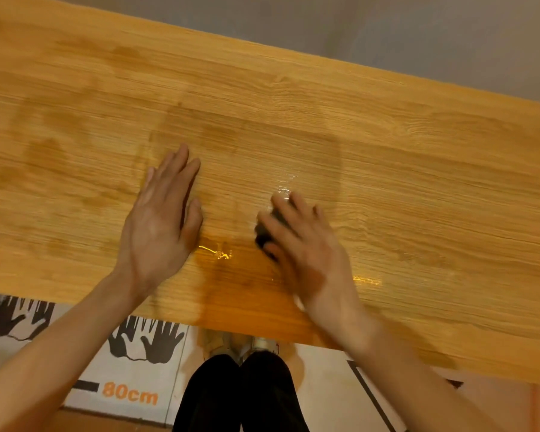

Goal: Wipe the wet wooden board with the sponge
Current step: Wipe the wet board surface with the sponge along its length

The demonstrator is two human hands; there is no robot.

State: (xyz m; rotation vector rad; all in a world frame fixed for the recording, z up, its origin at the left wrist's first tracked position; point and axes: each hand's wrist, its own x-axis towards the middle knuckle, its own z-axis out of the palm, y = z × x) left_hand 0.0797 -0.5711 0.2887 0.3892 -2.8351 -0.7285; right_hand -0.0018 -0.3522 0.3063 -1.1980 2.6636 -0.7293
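The sponge point(270, 227), dark and mostly hidden, is held flat against the board point(387, 169) under the right hand point(303, 244), a little right of centre and towards the near edge. It is judged to be soft and light, easily squashed and likely slippery when soaked; it is best gripped across its top with the fingers point(281, 207) draped over it and pressure put straight down. Those fingers are seen curled over the sponge, slightly spread; the hand is blurred. The board is broad, stiff and flat, and is judged heavy enough to stay put. Wet sheen and glints are seen just beyond the sponge and near it on the near side, with darker damp patches further left. The left hand point(161, 219) is laid flat on the board just left of the sponge, its fingers straight and close together. Below the near edge the floor point(325, 385) is seen.
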